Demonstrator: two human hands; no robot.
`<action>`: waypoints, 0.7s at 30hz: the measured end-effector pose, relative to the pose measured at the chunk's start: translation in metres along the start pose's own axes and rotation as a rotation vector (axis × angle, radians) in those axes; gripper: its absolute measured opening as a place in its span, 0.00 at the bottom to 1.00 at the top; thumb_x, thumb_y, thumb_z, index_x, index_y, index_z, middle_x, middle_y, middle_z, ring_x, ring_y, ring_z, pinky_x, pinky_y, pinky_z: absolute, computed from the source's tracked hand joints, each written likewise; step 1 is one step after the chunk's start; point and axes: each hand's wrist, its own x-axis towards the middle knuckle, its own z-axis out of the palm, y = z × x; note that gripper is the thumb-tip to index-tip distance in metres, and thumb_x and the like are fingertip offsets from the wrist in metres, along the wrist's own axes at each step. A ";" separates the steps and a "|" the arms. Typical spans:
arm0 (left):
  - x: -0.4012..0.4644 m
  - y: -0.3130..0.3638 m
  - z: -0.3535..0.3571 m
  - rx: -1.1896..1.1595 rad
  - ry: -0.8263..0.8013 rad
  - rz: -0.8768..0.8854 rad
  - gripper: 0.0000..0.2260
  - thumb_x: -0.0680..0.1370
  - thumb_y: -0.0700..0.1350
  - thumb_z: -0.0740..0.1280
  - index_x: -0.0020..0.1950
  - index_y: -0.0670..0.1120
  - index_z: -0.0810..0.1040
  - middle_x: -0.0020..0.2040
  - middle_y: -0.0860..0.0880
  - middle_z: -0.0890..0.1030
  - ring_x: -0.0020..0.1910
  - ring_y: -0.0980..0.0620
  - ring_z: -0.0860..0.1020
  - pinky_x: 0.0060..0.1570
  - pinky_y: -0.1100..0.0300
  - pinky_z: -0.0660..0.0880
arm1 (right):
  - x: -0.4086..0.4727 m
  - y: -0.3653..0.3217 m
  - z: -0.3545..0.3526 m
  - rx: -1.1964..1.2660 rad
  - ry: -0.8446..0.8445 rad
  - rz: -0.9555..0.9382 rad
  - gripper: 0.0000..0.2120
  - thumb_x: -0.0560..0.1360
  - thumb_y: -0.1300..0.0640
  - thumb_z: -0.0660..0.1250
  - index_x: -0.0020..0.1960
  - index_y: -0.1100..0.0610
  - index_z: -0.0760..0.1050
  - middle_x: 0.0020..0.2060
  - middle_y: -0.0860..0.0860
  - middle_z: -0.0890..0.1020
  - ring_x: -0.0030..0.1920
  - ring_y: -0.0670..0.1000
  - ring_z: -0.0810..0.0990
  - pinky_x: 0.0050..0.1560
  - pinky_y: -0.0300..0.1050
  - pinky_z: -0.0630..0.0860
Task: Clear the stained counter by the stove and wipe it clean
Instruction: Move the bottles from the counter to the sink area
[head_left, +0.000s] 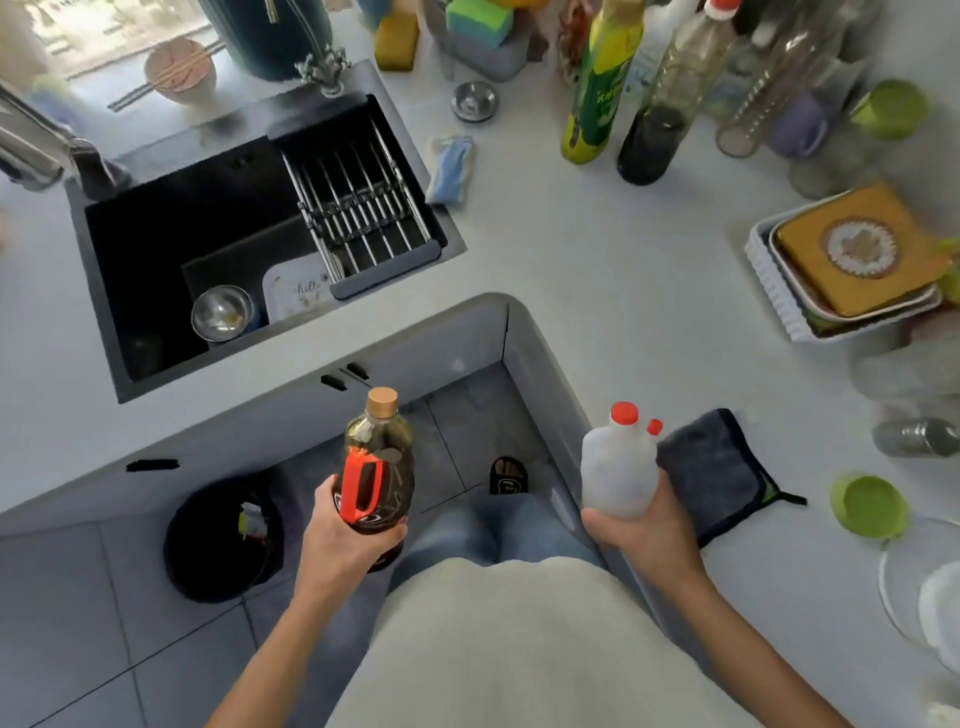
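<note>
Head view: your left hand (345, 540) grips dark bottle (376, 467), right hand (641, 525) grips white jug (618, 467); set both upright beside the sink (171, 249).

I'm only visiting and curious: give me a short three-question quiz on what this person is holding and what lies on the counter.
1. True or false: the left hand holds a dark bottle with a red handle.
2. What does the right hand hold? A) a sponge B) a white jug with red caps C) a steel bowl
3. Fill in: the grey cloth lies on the counter, just beyond the ____ hand.

Key
1. True; the bottle is upright, above the floor.
2. B; the steel bowl sits in the sink.
3. right
</note>
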 end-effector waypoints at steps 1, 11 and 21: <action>0.006 0.002 -0.005 -0.002 -0.004 0.001 0.45 0.57 0.62 0.84 0.69 0.64 0.65 0.56 0.64 0.78 0.55 0.63 0.79 0.50 0.62 0.76 | 0.010 -0.014 0.001 0.001 0.002 -0.007 0.19 0.57 0.47 0.77 0.45 0.45 0.74 0.33 0.43 0.81 0.33 0.45 0.79 0.28 0.39 0.74; 0.081 0.022 -0.060 0.059 -0.051 0.034 0.44 0.55 0.62 0.85 0.64 0.73 0.64 0.55 0.65 0.80 0.53 0.63 0.81 0.48 0.64 0.77 | 0.081 -0.127 0.018 0.035 0.095 -0.021 0.25 0.58 0.41 0.77 0.50 0.37 0.71 0.43 0.32 0.80 0.40 0.40 0.81 0.32 0.36 0.72; 0.195 0.143 -0.078 0.090 -0.242 0.402 0.42 0.60 0.57 0.85 0.68 0.67 0.67 0.60 0.65 0.80 0.57 0.65 0.81 0.47 0.71 0.80 | 0.096 -0.172 0.031 0.192 0.273 0.108 0.32 0.57 0.40 0.80 0.56 0.39 0.68 0.46 0.37 0.80 0.46 0.37 0.79 0.36 0.32 0.72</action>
